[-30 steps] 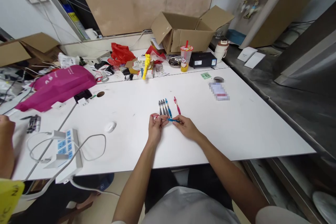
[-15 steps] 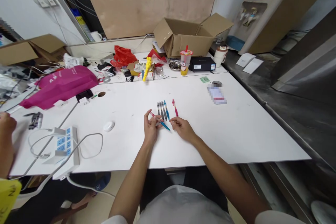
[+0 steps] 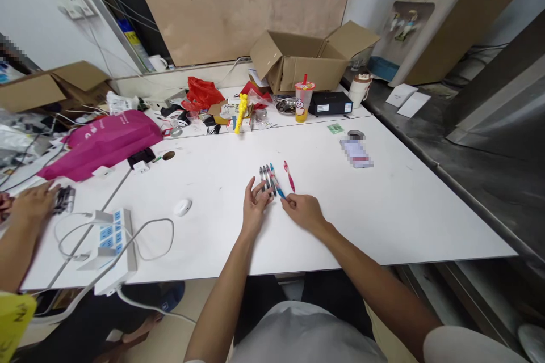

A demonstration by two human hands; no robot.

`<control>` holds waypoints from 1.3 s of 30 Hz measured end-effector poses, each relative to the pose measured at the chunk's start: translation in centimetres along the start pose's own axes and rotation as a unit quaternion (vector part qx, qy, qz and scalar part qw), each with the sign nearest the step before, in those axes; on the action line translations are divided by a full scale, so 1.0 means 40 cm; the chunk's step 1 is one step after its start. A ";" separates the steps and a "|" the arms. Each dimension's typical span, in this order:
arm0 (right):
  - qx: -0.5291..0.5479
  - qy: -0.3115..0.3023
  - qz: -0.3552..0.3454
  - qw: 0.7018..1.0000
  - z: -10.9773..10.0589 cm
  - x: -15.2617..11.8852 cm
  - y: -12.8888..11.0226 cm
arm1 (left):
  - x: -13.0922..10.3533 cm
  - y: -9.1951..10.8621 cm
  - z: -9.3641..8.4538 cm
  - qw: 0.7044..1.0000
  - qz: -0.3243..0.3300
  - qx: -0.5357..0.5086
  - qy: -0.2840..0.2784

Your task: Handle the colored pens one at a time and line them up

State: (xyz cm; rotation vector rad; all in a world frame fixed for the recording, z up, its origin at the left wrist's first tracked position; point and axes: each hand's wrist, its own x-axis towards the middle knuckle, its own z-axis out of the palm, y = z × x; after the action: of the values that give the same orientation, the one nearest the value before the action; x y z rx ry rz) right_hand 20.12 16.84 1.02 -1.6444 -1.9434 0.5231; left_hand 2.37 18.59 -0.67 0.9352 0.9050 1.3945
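Observation:
A blue pen lies slanted at the right end of a row of black pens on the white table. My right hand pinches the blue pen's near end between thumb and fingertips. Beside the near ends of the black pens, my left hand has its fingers apart and holds nothing I can see. Another blue pen top shows close against the slanted one, mostly covered. To the right of the row, a pink pen lies alone, just beyond my right hand.
A white earbud case and a power strip with cables are on the left. Another person's hand is at dark pens on the far left. A phone, a drink cup and a cardboard box stand farther back.
The blue pen has passed from my left hand to my right and now lies along the row. My left hand's fingers have opened. The other person's hand has reached the dark pens.

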 end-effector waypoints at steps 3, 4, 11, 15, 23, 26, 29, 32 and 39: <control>-0.080 0.009 0.053 0.995 -0.011 0.032 0.008 | 0.006 -0.011 -0.004 1.000 0.004 0.005 0.019; -0.103 -0.003 0.059 0.993 -0.016 0.043 0.010 | 0.008 -0.014 -0.005 1.000 0.003 0.007 0.021; -0.163 -0.040 0.077 0.983 -0.028 0.082 0.015 | 0.009 -0.016 -0.003 0.999 0.002 0.036 0.005; -0.157 -0.039 0.067 0.985 -0.032 0.084 0.012 | 0.009 -0.015 -0.003 0.999 -0.005 0.038 -0.002; -0.150 -0.050 0.053 0.986 -0.037 0.135 -0.038 | 0.008 -0.018 -0.005 0.999 -0.016 0.034 -0.003; -0.166 -0.095 0.069 0.979 -0.027 0.172 -0.063 | 0.008 -0.017 -0.004 0.999 -0.016 0.031 -0.002; -0.167 -0.114 0.082 0.976 -0.017 0.201 -0.079 | 0.008 -0.016 -0.003 0.999 -0.017 0.028 -0.002; -0.164 -0.116 0.093 0.975 -0.020 0.216 -0.087 | 0.008 -0.016 -0.003 0.999 -0.019 0.025 -0.003; 0.058 -0.095 0.069 0.991 -0.067 0.157 -0.051 | 0.007 -0.007 -0.003 0.999 -0.036 -0.014 0.020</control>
State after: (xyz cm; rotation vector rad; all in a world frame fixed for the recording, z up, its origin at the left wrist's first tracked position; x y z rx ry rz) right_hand 19.50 22.50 5.30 -1.7160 -1.8987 0.8601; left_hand 2.35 18.86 -0.97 0.8494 0.9386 1.3657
